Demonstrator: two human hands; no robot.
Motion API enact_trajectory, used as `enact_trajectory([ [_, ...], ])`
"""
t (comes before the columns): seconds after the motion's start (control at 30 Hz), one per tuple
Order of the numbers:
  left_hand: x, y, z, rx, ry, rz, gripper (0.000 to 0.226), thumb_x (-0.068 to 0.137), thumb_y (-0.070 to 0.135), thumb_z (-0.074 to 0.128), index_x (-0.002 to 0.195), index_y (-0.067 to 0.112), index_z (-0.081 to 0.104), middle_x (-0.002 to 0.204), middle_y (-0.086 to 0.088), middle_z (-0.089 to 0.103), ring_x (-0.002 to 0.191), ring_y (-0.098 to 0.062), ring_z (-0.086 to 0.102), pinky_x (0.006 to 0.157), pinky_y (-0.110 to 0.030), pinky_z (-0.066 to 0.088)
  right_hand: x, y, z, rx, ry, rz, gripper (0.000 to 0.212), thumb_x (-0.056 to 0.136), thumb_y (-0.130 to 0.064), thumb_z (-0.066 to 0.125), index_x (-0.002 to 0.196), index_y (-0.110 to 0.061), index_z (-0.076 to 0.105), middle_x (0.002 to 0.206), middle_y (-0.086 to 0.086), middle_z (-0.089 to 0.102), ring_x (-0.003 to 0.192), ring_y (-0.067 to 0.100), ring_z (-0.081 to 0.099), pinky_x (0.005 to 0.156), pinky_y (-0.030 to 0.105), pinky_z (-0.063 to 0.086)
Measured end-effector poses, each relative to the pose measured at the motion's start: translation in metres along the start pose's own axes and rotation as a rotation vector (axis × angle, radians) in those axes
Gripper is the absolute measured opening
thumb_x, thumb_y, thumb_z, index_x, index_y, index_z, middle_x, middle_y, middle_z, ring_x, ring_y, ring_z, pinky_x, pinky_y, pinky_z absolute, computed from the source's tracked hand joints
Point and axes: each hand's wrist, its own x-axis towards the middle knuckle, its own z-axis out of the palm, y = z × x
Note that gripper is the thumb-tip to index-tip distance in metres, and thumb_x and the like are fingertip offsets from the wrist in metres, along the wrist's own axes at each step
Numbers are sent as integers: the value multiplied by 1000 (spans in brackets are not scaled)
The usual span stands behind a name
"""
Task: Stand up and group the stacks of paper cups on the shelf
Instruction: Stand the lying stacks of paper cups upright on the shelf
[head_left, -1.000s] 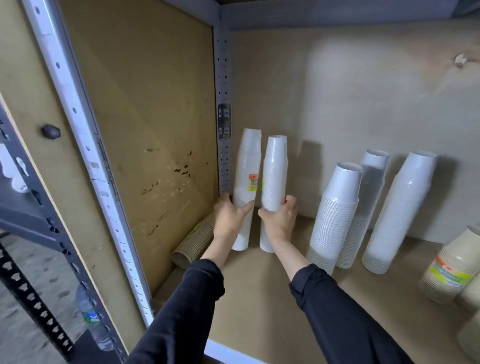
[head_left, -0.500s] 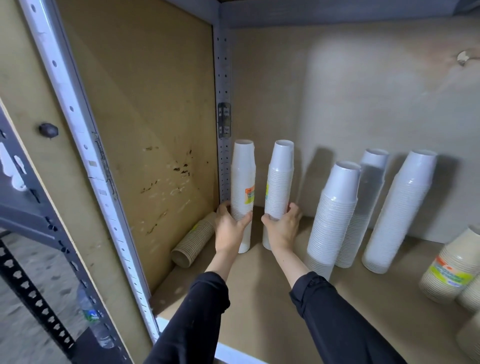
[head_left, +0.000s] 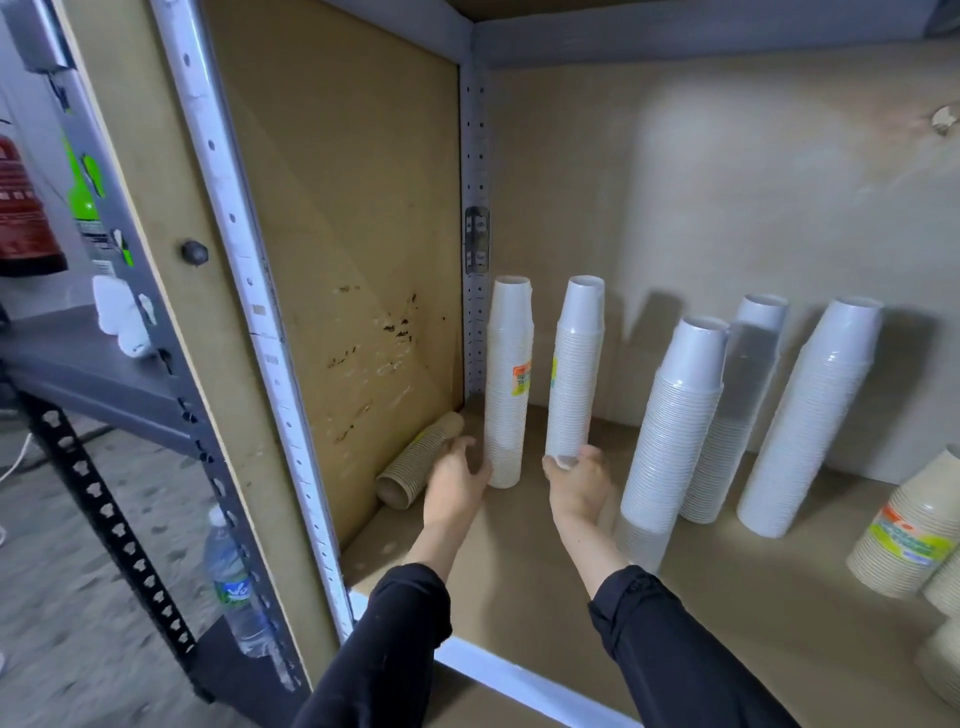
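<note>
Two slim white cup stacks stand upright in the shelf's back left corner. My left hand (head_left: 457, 486) is beside the base of the left stack (head_left: 510, 384), fingers apart, thumb touching it. My right hand (head_left: 577, 483) grips the bottom of the right stack (head_left: 576, 364), hiding its base. A gap separates the two stacks. To their right, three taller white stacks (head_left: 675, 415) (head_left: 748, 395) (head_left: 813, 415) lean toward the back wall. A brown cup stack (head_left: 418, 462) lies on its side against the left wall, behind my left hand.
Beige labelled cup stacks (head_left: 906, 535) sit at the right edge of the shelf board (head_left: 519, 571). A metal upright (head_left: 270, 364) frames the left side. Outside it are a water bottle (head_left: 234, 582) and a red extinguisher (head_left: 21, 208).
Both stacks went from tilted and touching to upright and apart. My hands slid down to their bases, and my left hand loosened its grip. The view shifted to the left.
</note>
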Motion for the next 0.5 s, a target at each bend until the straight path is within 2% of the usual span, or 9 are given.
enact_trajectory([
  [0.17,-30,-26,-9,206,-49,-12,34,93,17,48,125,10,51,130,-9,54,114,-29,57,90,-34,46,-26,2,9,27,-95,-6,36,84,-15,63,114,5,54,118,20,57,109,34,54,89,34,44],
  [0.33,-44,-42,-8,421,-126,-2,30,95,17,38,120,4,50,128,-14,49,115,-32,53,90,-41,47,-45,0,18,29,-213,-16,30,84,-14,62,108,5,61,111,20,64,106,30,56,80,26,39],
  [0.5,-44,-41,-6,487,-153,17,30,97,19,35,114,-1,51,124,-18,52,114,-33,53,87,-42,46,-51,-9,25,-5,-326,-44,35,84,-18,64,112,2,61,114,18,64,109,29,57,88,26,40],
])
